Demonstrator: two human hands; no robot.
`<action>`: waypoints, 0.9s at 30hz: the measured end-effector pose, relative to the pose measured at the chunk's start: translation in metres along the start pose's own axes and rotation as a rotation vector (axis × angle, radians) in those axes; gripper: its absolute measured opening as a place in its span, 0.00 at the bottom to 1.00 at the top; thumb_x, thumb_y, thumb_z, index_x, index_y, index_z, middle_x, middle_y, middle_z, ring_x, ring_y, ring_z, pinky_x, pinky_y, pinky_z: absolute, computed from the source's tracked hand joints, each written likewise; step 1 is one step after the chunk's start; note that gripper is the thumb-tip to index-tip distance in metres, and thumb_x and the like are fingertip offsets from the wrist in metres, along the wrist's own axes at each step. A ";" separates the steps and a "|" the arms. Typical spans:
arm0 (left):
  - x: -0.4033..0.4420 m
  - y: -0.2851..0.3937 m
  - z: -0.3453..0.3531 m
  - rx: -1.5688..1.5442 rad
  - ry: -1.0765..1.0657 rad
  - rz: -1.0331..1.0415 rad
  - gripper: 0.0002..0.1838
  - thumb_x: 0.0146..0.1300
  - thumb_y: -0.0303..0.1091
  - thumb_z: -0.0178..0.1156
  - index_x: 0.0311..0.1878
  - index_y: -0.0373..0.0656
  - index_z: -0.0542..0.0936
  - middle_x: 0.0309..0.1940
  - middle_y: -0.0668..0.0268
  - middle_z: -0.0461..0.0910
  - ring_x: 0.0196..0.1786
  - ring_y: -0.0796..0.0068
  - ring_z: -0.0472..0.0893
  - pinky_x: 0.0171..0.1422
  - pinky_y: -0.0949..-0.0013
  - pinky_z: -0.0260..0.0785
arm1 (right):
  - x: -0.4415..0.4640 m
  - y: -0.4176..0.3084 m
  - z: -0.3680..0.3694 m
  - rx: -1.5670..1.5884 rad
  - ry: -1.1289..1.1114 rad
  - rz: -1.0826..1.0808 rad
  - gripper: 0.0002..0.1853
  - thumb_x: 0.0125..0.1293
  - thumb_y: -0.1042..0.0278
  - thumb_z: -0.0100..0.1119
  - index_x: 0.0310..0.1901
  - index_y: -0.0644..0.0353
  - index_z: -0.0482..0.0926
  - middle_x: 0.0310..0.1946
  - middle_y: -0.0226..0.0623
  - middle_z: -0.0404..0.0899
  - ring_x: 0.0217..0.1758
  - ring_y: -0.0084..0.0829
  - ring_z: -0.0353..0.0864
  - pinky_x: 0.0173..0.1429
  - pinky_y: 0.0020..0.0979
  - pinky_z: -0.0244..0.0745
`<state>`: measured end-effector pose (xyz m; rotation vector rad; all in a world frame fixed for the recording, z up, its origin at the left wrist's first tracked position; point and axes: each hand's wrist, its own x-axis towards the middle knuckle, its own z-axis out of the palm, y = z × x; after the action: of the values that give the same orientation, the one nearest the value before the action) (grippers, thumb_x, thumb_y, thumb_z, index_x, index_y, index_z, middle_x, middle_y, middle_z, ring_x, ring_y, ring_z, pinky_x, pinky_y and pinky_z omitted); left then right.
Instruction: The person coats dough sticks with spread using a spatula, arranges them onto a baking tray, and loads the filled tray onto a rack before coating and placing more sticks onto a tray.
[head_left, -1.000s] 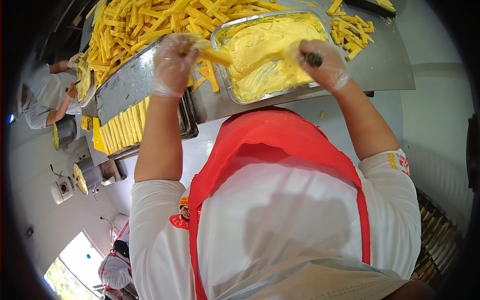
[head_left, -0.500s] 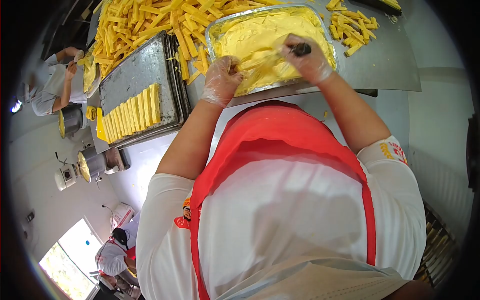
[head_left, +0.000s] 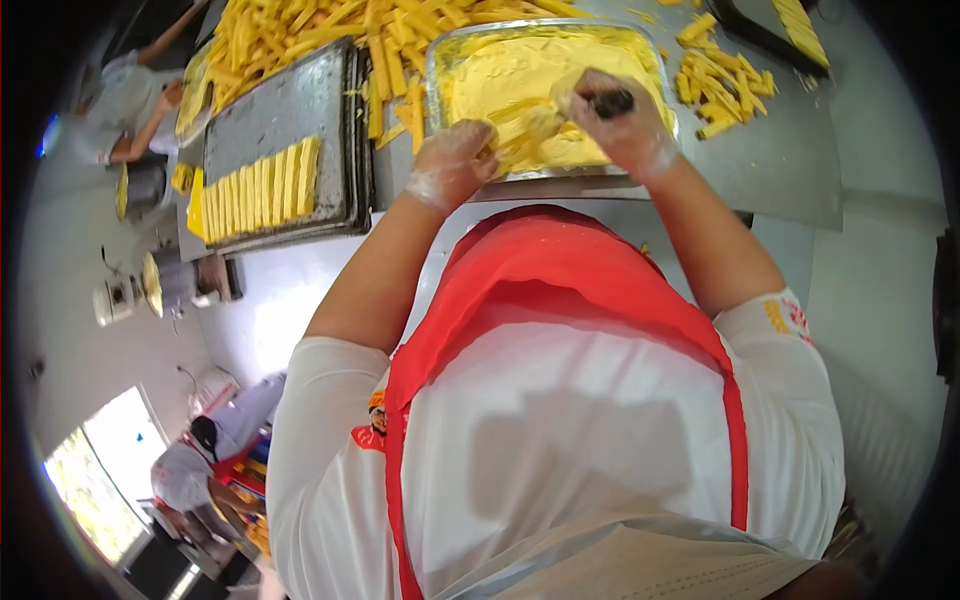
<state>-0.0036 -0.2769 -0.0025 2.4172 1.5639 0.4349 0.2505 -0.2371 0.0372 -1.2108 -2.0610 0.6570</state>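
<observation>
My right hand (head_left: 620, 118), in a clear plastic glove, grips a dark-handled tool (head_left: 612, 103) over a metal tray (head_left: 433, 95) of creamy yellow spread (head_left: 530, 70). The tool's working end is blurred in the spread. My left hand (head_left: 458, 160), also gloved, is at the tray's near left corner, its fingers closed on a yellow stick (head_left: 510, 135) that looks smeared with spread. To the left, a row of coated sticks (head_left: 260, 192) lies side by side on a dark baking tray (head_left: 285, 105).
A large pile of yellow sticks (head_left: 310, 30) lies behind the trays, with a smaller pile (head_left: 722, 85) on the right. Another dark tray (head_left: 760, 35) is at the top right. A co-worker (head_left: 130, 105) stands at the far left; other people (head_left: 205, 460) are at lower left.
My left hand has moved right from above the baking tray to the spread tray's corner. My right hand stays over the spread with its tool. The row of sticks has come into full view.
</observation>
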 end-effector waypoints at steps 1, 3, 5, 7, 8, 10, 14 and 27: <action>0.002 0.001 0.002 -0.055 0.015 -0.103 0.08 0.55 0.35 0.65 0.37 0.43 0.80 0.40 0.54 0.81 0.44 0.52 0.81 0.46 0.55 0.75 | -0.008 -0.022 -0.002 0.147 -0.030 -0.019 0.13 0.68 0.59 0.58 0.31 0.57 0.71 0.21 0.45 0.72 0.25 0.48 0.70 0.33 0.42 0.68; 0.006 0.007 -0.008 -0.132 -0.026 -0.200 0.09 0.55 0.35 0.65 0.37 0.43 0.80 0.40 0.54 0.82 0.44 0.52 0.81 0.47 0.55 0.74 | -0.003 -0.025 0.008 0.306 -0.095 -0.068 0.12 0.67 0.63 0.59 0.29 0.58 0.71 0.21 0.45 0.72 0.24 0.48 0.69 0.32 0.40 0.67; -0.003 -0.001 -0.010 -0.253 -0.047 -0.219 0.09 0.55 0.34 0.65 0.37 0.42 0.80 0.39 0.54 0.81 0.42 0.52 0.81 0.47 0.55 0.74 | -0.009 0.019 0.022 0.145 -0.013 0.045 0.10 0.65 0.68 0.61 0.29 0.59 0.71 0.21 0.45 0.71 0.24 0.46 0.69 0.30 0.39 0.67; -0.025 -0.010 -0.026 -0.214 0.083 -0.247 0.10 0.54 0.35 0.65 0.37 0.42 0.80 0.38 0.54 0.81 0.43 0.51 0.81 0.47 0.55 0.74 | -0.009 0.041 0.019 0.012 0.088 0.031 0.10 0.65 0.68 0.61 0.30 0.60 0.71 0.21 0.45 0.71 0.24 0.45 0.70 0.31 0.38 0.68; -0.038 -0.013 -0.035 -0.180 0.185 -0.238 0.10 0.54 0.35 0.66 0.37 0.42 0.81 0.36 0.54 0.81 0.43 0.51 0.81 0.47 0.54 0.74 | -0.009 0.043 0.018 0.037 0.100 0.027 0.10 0.65 0.67 0.61 0.31 0.61 0.72 0.21 0.45 0.72 0.24 0.45 0.70 0.32 0.37 0.68; -0.069 -0.038 -0.049 0.003 0.589 -0.140 0.13 0.53 0.34 0.71 0.42 0.44 0.81 0.36 0.59 0.81 0.39 0.55 0.81 0.47 0.56 0.75 | -0.009 0.040 0.016 0.029 0.025 0.061 0.08 0.65 0.67 0.60 0.32 0.61 0.73 0.22 0.44 0.72 0.25 0.43 0.70 0.34 0.35 0.68; -0.121 -0.101 -0.077 0.029 0.653 -0.496 0.14 0.53 0.35 0.70 0.42 0.42 0.81 0.37 0.57 0.81 0.43 0.54 0.81 0.49 0.55 0.74 | -0.002 0.045 0.024 0.087 0.014 0.082 0.06 0.64 0.70 0.59 0.32 0.60 0.73 0.23 0.40 0.72 0.26 0.35 0.70 0.35 0.32 0.68; -0.021 -0.147 -0.111 0.124 0.536 -0.141 0.17 0.62 0.41 0.62 0.50 0.42 0.80 0.41 0.54 0.81 0.47 0.54 0.79 0.53 0.52 0.70 | 0.019 -0.045 0.052 -0.014 -0.079 -0.180 0.07 0.60 0.70 0.63 0.29 0.57 0.73 0.21 0.42 0.73 0.26 0.43 0.75 0.33 0.38 0.70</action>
<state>-0.1767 -0.2335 0.0471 2.3783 2.0045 1.0529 0.1797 -0.2447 0.0393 -1.0066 -2.2129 0.6146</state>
